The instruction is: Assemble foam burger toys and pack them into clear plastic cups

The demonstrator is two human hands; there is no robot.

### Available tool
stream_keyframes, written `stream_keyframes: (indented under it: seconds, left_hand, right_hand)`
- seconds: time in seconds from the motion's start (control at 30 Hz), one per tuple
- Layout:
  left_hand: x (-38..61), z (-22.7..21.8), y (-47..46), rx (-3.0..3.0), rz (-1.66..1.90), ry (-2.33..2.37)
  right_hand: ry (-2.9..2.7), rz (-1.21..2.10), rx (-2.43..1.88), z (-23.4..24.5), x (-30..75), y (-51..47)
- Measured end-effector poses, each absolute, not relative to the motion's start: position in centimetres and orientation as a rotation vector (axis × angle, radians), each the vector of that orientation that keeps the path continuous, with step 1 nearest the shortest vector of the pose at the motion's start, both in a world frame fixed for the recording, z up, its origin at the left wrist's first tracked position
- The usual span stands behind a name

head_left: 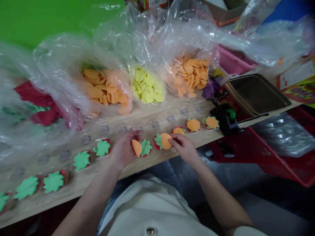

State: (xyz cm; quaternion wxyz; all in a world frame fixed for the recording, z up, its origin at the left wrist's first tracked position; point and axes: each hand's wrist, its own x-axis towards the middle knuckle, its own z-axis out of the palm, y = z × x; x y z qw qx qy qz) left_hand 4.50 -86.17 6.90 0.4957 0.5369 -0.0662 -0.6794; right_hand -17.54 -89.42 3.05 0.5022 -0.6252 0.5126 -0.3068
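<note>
My left hand (126,148) pinches an orange foam disc (136,147), which stands tilted beside a green leaf-shaped foam piece (146,147) on a red base. In my right hand (184,147), thumb and fingertips grip the edge of another orange foam disc (166,141). That disc partly covers a green leaf piece (158,141) on its red base. Right of it, several stacks topped with orange discs (193,125) sit in a row; my right hand partly hides the nearest. To the left the row goes on with green-topped stacks (81,160).
Behind the row stand clear bags of orange discs (108,88), yellow discs (147,86) and more orange discs (190,73). A bag at left holds red pieces (44,101). A black tape dispenser (227,119), a metal tray (258,95) and a red crate (268,164) are at right.
</note>
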Motion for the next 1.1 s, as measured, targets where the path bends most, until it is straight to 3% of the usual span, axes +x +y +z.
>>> stream_keyframes:
  seconds: [0.1, 0.3, 0.47, 0.63, 0.73, 0.83, 0.93, 1.1]
  left_hand:
    - [5.5, 7.2, -85.7, 1.212, -1.707, -0.150]
    - [5.5, 6.3, -85.0, 1.356, -1.656, -0.308]
    - [5.6, 5.9, -84.6, 1.380, -1.679, -0.344]
    - [5.8, 6.0, -84.4, 1.348, -1.664, -0.296]
    - [5.6, 6.2, -84.1, 1.333, -1.669, -0.320]
    - [5.4, 6.2, -83.6, 1.368, -1.673, -0.395]
    - [5.7, 5.5, -82.6, 1.508, -1.513, -0.567]
    - [6.9, 4.2, -79.6, 1.791, -1.021, -1.053]
  right_hand:
    - [1.244, -0.747, -1.813, 3.4, -16.4, -89.5]
    - [1.256, -0.590, -1.730, 2.1, -15.4, -89.8]
    - [1.433, -0.536, -1.988, 0.5, -15.8, -89.8]
    - [1.455, -0.578, -2.290, 1.8, -15.6, -88.3]
    - [1.450, -0.759, -2.133, 2.9, -14.4, -87.2]
    - [1.199, -0.719, -1.779, 2.9, -12.3, -86.9]
    - [1.123, -0.619, -1.735, 2.0, -10.2, -87.0]
    - [1.182, -0.459, -2.229, 1.4, -9.0, -86.5]
